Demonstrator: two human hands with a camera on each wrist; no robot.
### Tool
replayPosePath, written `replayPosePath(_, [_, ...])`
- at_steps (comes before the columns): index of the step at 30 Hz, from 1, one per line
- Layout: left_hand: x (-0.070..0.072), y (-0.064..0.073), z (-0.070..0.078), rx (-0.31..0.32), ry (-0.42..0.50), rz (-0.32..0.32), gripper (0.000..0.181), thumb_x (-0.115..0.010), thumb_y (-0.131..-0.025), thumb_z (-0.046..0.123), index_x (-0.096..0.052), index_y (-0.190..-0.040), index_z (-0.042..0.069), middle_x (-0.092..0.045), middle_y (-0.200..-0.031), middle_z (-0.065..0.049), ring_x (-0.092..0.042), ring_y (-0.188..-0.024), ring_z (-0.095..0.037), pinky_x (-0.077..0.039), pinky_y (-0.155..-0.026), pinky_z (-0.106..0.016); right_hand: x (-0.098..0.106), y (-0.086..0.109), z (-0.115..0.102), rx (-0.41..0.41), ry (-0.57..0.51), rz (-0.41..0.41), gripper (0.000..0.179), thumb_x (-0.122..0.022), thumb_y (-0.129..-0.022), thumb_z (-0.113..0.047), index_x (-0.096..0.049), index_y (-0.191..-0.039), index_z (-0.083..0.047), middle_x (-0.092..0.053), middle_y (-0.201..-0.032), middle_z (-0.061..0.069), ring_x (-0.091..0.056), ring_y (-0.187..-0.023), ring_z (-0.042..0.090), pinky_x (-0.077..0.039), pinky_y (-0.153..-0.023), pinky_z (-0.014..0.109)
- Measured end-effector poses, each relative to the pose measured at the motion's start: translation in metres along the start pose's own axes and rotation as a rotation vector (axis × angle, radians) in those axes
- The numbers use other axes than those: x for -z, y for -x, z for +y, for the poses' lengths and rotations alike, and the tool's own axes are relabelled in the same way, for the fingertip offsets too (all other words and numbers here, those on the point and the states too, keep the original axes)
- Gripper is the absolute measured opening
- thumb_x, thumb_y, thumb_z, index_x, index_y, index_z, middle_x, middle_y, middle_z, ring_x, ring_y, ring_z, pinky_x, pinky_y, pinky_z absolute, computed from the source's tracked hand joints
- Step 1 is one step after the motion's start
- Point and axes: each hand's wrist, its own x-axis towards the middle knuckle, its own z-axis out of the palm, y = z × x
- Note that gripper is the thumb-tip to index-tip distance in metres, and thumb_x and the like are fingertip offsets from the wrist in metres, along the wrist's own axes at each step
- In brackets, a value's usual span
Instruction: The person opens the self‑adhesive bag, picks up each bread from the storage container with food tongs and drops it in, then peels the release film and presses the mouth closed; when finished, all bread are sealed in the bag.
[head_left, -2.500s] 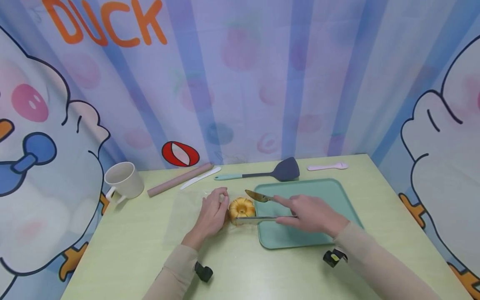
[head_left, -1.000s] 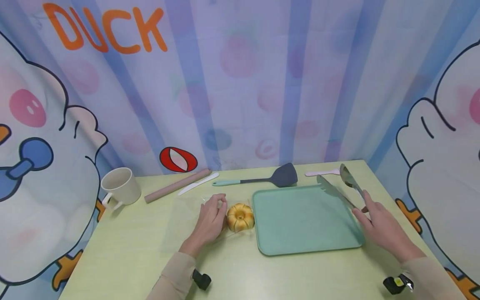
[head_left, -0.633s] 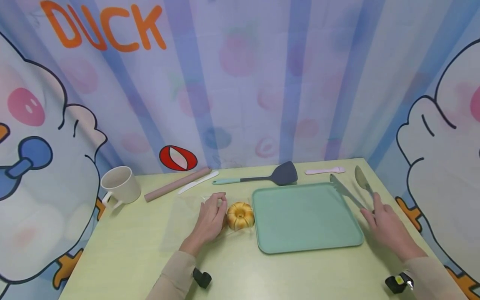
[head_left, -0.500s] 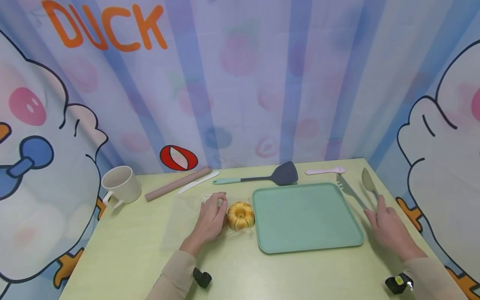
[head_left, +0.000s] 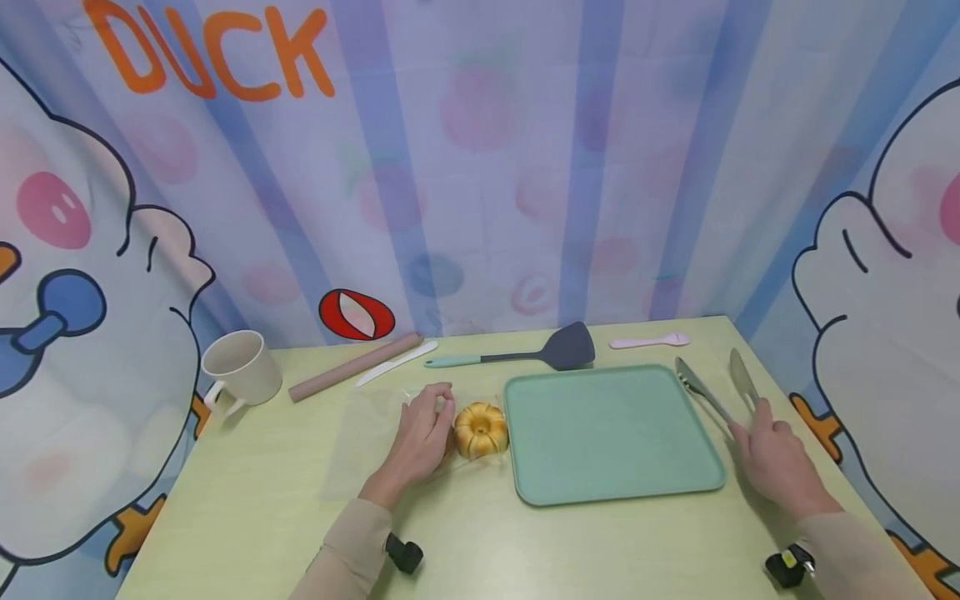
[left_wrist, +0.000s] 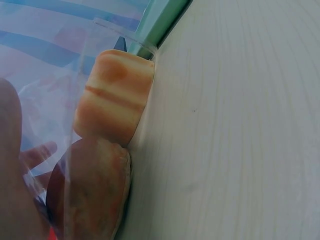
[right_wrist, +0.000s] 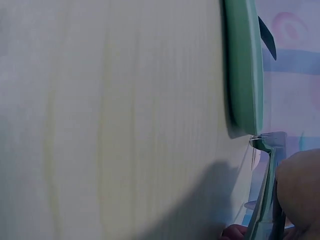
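Observation:
My left hand (head_left: 420, 433) holds a clear plastic bag (head_left: 360, 450) on the table, its fingers bent at the bag's upper side. A golden, ridged pumpkin-shaped bun (head_left: 481, 430) lies by the bag's right end, just right of the hand. In the left wrist view a browner bread (left_wrist: 95, 190) lies behind that bun (left_wrist: 115, 95), both seen with the clear film; from the head it is mostly hidden under the hand. My right hand (head_left: 780, 467) grips metal tongs (head_left: 708, 396) with the arms spread apart, right of the green tray (head_left: 615, 442), nothing between their tips.
Along the back of the table lie a pink rolling pin (head_left: 356, 367), a white plastic knife (head_left: 397, 362), a dark spatula (head_left: 567, 347) with a mint handle, and a pink spoon-like utensil (head_left: 649, 342). A beige mug (head_left: 243, 371) stands at the back left.
The tongs were at the bun 2.5 seconds ago; my right hand has since carried them right, past the tray, and lowered them, turning slightly. The bun and left hand stay in place.

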Motion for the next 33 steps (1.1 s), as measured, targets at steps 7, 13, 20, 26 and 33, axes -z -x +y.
replayPosePath(7, [0.000, -0.001, -0.002, -0.008, 0.001, 0.005, 0.019, -0.038, -0.114, 0.029, -0.051, -0.117, 0.015, -0.061, -0.147, -0.015, -0.051, -0.139, -0.040, -0.012, -0.114, -0.084, 0.003, 0.000, -0.001, -0.080, 0.012, -0.041, 0.066, -0.036, -0.113, -0.041, -0.020, -0.141, 0.017, -0.045, -0.106, 0.050, -0.051, -0.086, 0.068, -0.047, -0.059, 0.065])
replayPosePath(13, [0.000, -0.001, -0.002, -0.007, -0.001, 0.009, 0.019, -0.038, -0.114, 0.029, -0.051, -0.116, 0.015, -0.061, -0.146, -0.014, -0.053, -0.136, -0.038, -0.013, -0.114, -0.084, 0.006, 0.000, -0.004, -0.156, 0.021, -0.083, 0.066, -0.035, -0.112, -0.049, -0.025, -0.134, 0.012, -0.043, -0.108, 0.047, -0.047, -0.089, 0.063, -0.044, -0.057, 0.059])
replayPosePath(20, [0.001, -0.001, -0.002, -0.011, -0.006, 0.014, 0.019, -0.038, -0.114, 0.029, -0.051, -0.116, 0.015, -0.061, -0.146, -0.014, -0.054, -0.136, -0.038, -0.013, -0.113, -0.085, 0.009, -0.001, -0.005, -0.170, 0.006, -0.077, 0.076, -0.036, -0.109, -0.055, -0.022, -0.141, 0.012, -0.036, -0.111, 0.050, -0.044, -0.093, 0.068, -0.043, -0.060, 0.065])
replayPosePath(26, [0.001, -0.002, -0.003, -0.015, -0.009, 0.020, 0.018, -0.039, -0.114, 0.029, -0.051, -0.117, 0.015, -0.061, -0.146, -0.015, -0.054, -0.136, -0.039, -0.013, -0.112, -0.086, 0.007, -0.001, -0.018, -0.104, 0.003, 0.060, 0.077, -0.044, -0.108, -0.051, -0.025, -0.150, 0.010, -0.032, -0.125, 0.052, -0.035, -0.109, 0.070, -0.038, -0.072, 0.076])
replayPosePath(33, [0.001, -0.001, -0.003, 0.001, -0.008, 0.011, 0.019, -0.039, -0.114, 0.030, -0.051, -0.117, 0.015, -0.061, -0.146, -0.015, -0.052, -0.139, -0.039, -0.012, -0.113, -0.085, 0.007, 0.006, -0.072, 0.221, -0.170, 0.227, 0.052, -0.061, -0.106, -0.028, -0.050, -0.143, 0.008, -0.062, -0.113, 0.028, -0.062, -0.099, 0.044, -0.053, -0.070, 0.058])
